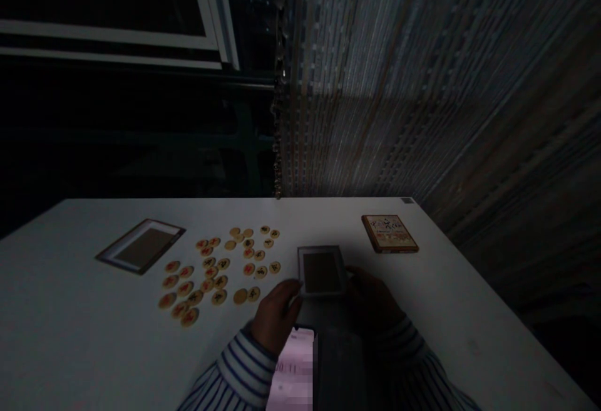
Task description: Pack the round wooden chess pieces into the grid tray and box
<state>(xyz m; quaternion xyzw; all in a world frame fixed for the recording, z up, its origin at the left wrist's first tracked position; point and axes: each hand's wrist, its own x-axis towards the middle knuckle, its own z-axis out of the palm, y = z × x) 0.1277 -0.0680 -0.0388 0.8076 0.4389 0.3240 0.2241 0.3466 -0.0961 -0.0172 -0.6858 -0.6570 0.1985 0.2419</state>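
Observation:
Between my two hands is a small rectangular box tray (322, 272) with a pale rim and a dark inside. My left hand (278, 312) grips its left edge between thumb and fingers. On the opposite side my right hand (373, 295), dim in shadow, holds the right edge. Round wooden discs (209, 272) with red or black characters lie scattered left of the tray; several show plain faces. Farther left lies another shallow tray (146, 246) with a light border. A printed box lid (390, 234) rests at the right.
A lit phone (293, 370) showing digits lies at the near edge, partly behind my left forearm. The white table (84, 329) ends at its back near a hanging string curtain (375, 85). A dark window with a white frame is at the upper left.

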